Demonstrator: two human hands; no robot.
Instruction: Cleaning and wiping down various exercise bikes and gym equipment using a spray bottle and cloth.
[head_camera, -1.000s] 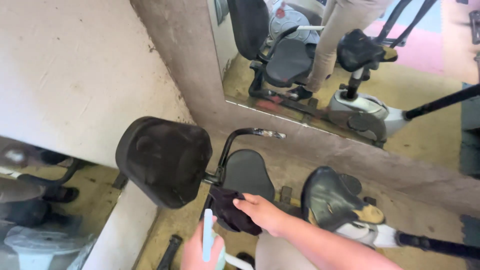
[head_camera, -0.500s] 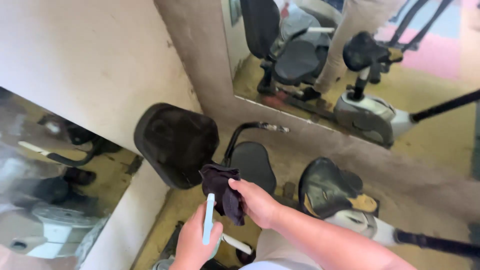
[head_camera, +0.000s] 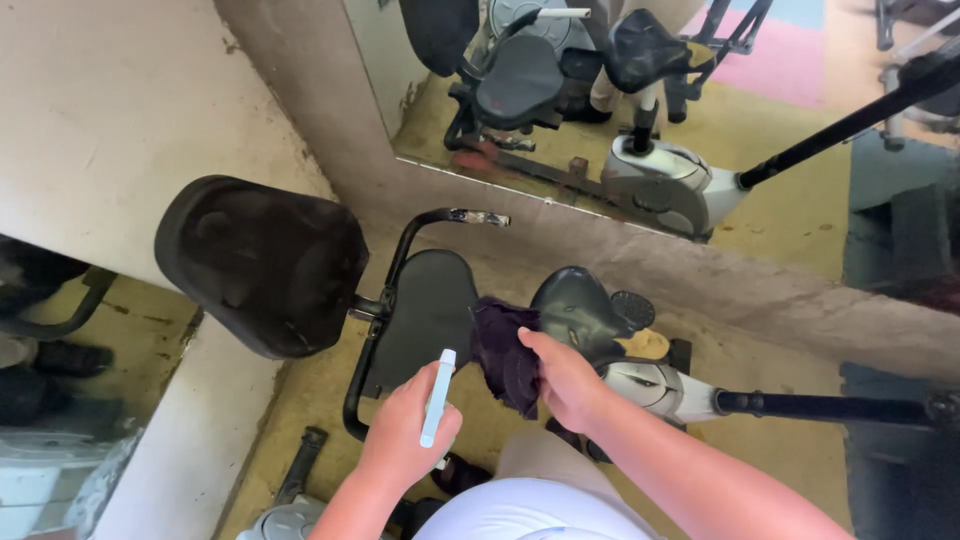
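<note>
Dark cloth (head_camera: 505, 355): grasped in right hand (head_camera: 565, 380), above black seat pad (head_camera: 425, 315). Pale spray bottle (head_camera: 438, 397): clenched in left hand (head_camera: 405, 435), at 8 o'clock of cloth. Black backrest (head_camera: 260, 265): 9 o'clock. Wall mirror (head_camera: 800, 120): 12 o'clock.

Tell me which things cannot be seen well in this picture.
- Head view: most of the pale blue bottle sits hidden inside the left hand.
- Head view: the right hand covers part of the dark cloth.
- Head view: the bottom edge cuts off both forearms.
- Head view: the black backrest hides the frame behind.
</note>
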